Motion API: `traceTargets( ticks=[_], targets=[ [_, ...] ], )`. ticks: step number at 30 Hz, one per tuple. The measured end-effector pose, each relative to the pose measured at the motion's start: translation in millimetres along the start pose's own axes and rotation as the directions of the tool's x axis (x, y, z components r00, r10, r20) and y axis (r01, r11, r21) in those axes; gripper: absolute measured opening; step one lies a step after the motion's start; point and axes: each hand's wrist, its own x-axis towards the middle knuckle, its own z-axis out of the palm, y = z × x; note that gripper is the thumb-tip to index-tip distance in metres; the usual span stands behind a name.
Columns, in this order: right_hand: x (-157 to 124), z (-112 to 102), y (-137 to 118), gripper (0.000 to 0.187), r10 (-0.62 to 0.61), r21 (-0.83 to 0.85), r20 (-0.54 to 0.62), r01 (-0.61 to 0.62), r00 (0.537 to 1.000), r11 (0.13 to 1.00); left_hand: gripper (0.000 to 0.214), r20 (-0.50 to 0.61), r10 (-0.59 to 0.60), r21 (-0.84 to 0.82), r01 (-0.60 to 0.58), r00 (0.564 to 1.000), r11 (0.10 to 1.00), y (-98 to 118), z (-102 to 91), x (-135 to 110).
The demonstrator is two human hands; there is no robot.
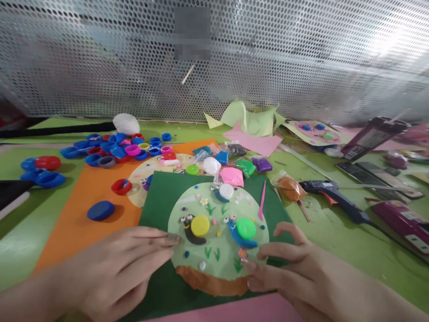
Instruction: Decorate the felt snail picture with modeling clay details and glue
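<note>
A round pale green paper disc lies on a dark green sheet. Three clay snails with bottle-cap shells sit on it: a black snail with a yellow cap, a blue snail with a green cap and a teal one with a white cap. Small clay flowers, grass and dots surround them. Brown clay lines the disc's bottom edge. My left hand rests with outstretched fingers at the disc's left edge. My right hand has spread fingers at the lower right, by the pink flower and the brown clay.
Bottle caps cluster at the back left, with a blue cap closer. Bagged clay lies behind the disc. A pink tool rests on its right edge. Farther right are a glue gun, phones and a purple device.
</note>
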Motion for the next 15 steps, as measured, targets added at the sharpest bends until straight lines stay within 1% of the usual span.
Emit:
traceTargets(
  ticks=[2,3,4,5,6,7,8,9,10,11,13,15],
  targets=[
    [-10.9,0.5,3.7,0.073,0.03,0.015,-0.005,-0.03,1.0,0.999,0.048,-0.021,-0.024,-0.016,0.024,1.0,1.0,0.1,2.2,-3.2],
    [-18.4,0.2,6.7,0.075,0.059,-0.005,-0.036,-0.059,0.998,0.998,0.049,-0.034,-0.03,-0.017,0.03,0.999,0.999,-0.5,3.3,-4.8],
    [-27.2,-0.7,10.6,0.074,0.117,-0.036,-0.112,-0.122,0.987,0.992,0.049,-0.044,-0.031,-0.014,0.031,0.999,0.999,-1.4,4.4,-6.5],
    [-36.9,-2.2,15.4,0.072,0.208,-0.072,-0.218,-0.228,0.953,0.971,0.049,-0.051,-0.028,-0.01,0.028,0.998,1.0,-2.5,5.5,-8.2],
    [-47.3,-4.5,20.9,0.066,0.295,-0.123,-0.324,-0.349,0.899,0.929,0.05,-0.058,-0.023,-0.005,0.023,0.998,1.0,-3.8,6.6,-9.8],
    [-57.8,-7.3,27.1,0.056,0.385,-0.197,-0.434,-0.503,0.815,0.842,0.05,-0.063,-0.019,-0.001,0.019,0.998,1.0,-5.2,7.7,-11.2],
    [-68.4,-10.5,33.7,0.048,0.449,-0.256,-0.532,-0.641,0.718,0.723,0.049,-0.068,-0.019,0.0,0.019,0.997,1.0,-6.5,8.8,-12.3],
    [-78.7,-14.0,40.4,0.043,0.515,-0.305,-0.583,-0.757,0.628,0.577,0.049,-0.073,-0.024,-0.003,0.024,0.997,1.0,-7.7,9.7,-13.0],
    [-88.5,-17.3,47.1,0.039,0.574,-0.31,-0.637,-0.853,0.514,0.42,0.048,-0.075,-0.031,-0.006,0.03,0.997,1.0,-8.7,10.4,-13.3],
    [-97.4,-20.2,53.7,0.037,0.579,-0.287,-0.688,-0.897,0.437,0.337,0.046,-0.077,-0.036,-0.007,0.035,0.996,0.999,-9.6,10.8,-13.1],
    [-111.7,-23.6,66.7,0.036,0.609,-0.25,-0.713,-0.937,0.348,0.242,0.043,-0.079,-0.034,-0.003,0.034,0.996,0.999,-10.5,10.5,-11.3],
    [-120.1,-23.9,79.9,0.033,0.671,-0.212,-0.692,-0.964,0.265,0.162,0.04,-0.08,-0.018,0.012,0.019,0.997,1.0,-10.6,8.7,-8.2]
  ],
)
